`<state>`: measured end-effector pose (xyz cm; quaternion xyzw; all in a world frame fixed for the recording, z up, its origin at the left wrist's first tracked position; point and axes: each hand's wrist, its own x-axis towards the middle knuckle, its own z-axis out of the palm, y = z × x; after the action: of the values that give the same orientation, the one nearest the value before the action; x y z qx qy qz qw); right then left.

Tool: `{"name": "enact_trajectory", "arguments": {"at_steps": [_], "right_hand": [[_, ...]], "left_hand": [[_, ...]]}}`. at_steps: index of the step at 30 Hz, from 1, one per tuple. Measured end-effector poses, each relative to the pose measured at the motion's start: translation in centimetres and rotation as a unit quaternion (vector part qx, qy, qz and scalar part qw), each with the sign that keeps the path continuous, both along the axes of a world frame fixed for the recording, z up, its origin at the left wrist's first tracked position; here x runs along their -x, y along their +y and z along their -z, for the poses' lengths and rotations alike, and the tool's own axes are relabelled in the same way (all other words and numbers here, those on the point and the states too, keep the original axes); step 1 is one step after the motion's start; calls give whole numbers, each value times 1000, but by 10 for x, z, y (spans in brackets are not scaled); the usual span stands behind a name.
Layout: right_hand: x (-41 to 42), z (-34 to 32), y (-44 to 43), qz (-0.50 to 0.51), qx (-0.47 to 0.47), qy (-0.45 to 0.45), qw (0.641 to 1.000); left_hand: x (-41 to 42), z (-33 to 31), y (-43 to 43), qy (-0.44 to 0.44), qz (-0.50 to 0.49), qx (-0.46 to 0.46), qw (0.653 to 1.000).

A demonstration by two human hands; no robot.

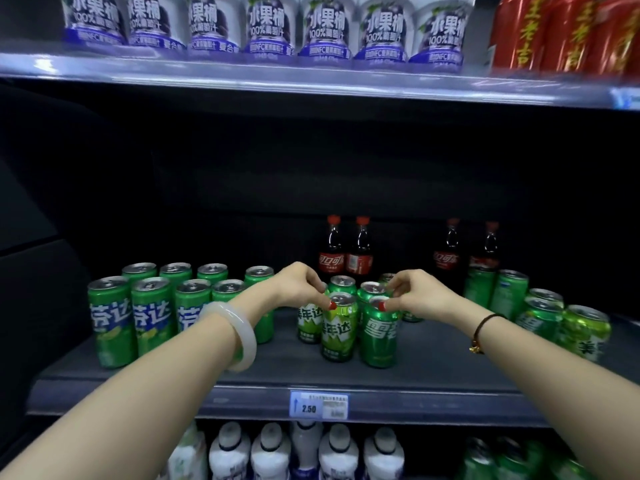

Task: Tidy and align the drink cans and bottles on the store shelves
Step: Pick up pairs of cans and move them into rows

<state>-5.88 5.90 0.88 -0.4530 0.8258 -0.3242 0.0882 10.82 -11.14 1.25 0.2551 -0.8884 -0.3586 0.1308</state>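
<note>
1. The left hand (pixel 294 284) is closed narrow. Its thumb and fingertips pinch the top rim of the pale can (pixel 339 332).
2. The pale can stands upright near the middle of the shelf (pixel 242 368), towards the front edge.
3. The right hand (pixel 419 294) is curled just as tightly and pinches the top rim of the dark can (pixel 379 337).
4. The dark can is upright just right of the pale can. Whether their sides touch cannot be told.
5. Both hands reach in from above the can tops, with red nails at the rims. A white bangle (pixel 239 334) sits on the left wrist and a dark cord (pixel 485 327) on the right.
6. Close behind the two held cans stand the back cans (pixel 343 284), also green and upright. The hands partly hide them.
7. The left cans (pixel 152 313) form a block of two rows at the left of the shelf, labels facing out. The left arm covers part of the front row.
8. The right cans (pixel 540 317) cluster unevenly at the right end.
9. Cola bottles (pixel 332 251) with red caps stand at the back in two pairs, one behind the hands and one farther right.
10. A price tag (pixel 318 405) reading 2.50 is fixed to the shelf's front edge.
11. The shelf above holds a row of white-and-purple juice bottles (pixel 266 26), with red cans (pixel 568 32) to their right.
12. The shelf below holds white bottles (pixel 304 452). The green items to their right are too blurred to name.
</note>
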Motion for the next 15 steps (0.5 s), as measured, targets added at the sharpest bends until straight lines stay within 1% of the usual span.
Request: {"name": "enact_trajectory", "arguments": {"at_steps": [5, 9, 15], "right_hand": [[42, 3, 13, 3, 6, -8, 1000], [79, 3, 15, -11, 6, -12, 1000], [120, 5, -9, -78, 7, -27, 997]], "left_hand": [[36, -7, 11, 11, -16, 30, 999], [71, -11, 21, 16, -28, 30, 999], [107, 0, 33, -12, -55, 44, 997]]}}
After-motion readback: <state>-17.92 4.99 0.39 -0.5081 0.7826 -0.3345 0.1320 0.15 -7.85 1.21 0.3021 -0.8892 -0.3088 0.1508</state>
